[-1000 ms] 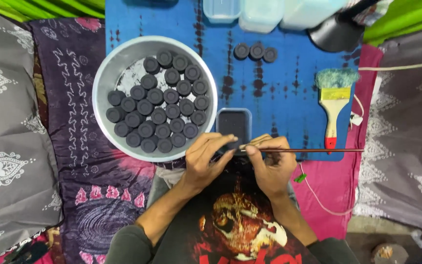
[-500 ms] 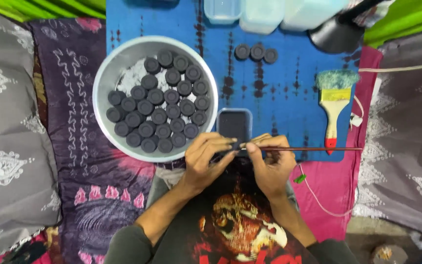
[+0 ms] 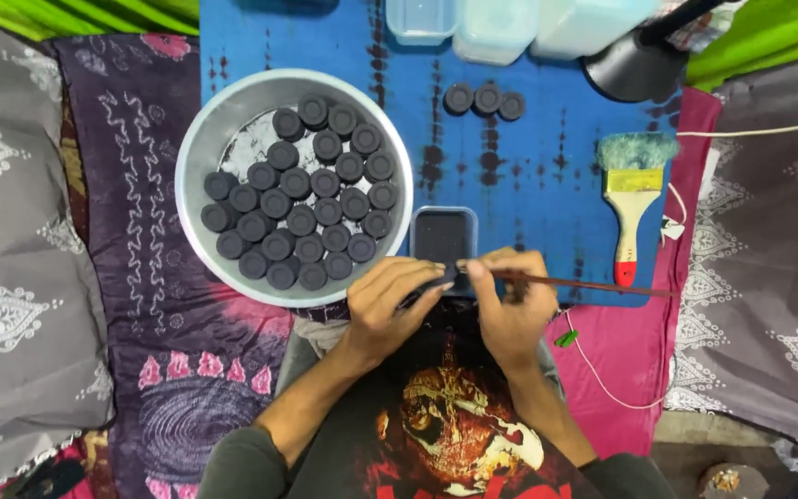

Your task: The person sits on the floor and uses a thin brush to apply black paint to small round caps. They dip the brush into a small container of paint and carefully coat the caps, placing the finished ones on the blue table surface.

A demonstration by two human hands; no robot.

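My left hand (image 3: 388,298) and my right hand (image 3: 508,305) meet over my lap, just below a small square container of black paint (image 3: 443,237). The left fingers pinch a small dark round piece (image 3: 449,273) that is mostly hidden. In my right hand lies a thin brown brush stick (image 3: 584,284), its handle pointing right and its tip at the dark piece. A round metal bowl (image 3: 198,157) on the left holds several black round caps (image 3: 299,194).
On the blue cloth (image 3: 528,176), three black caps (image 3: 485,100) lie near the back. A wide paintbrush with a yellow and red handle (image 3: 633,196) lies at the right. Clear plastic boxes (image 3: 496,23) and a black lamp head (image 3: 625,69) stand at the far edge.
Both hands have stayed close together by the paint container. The brush stick has shifted slightly and the fingers have adjusted around the small piece.
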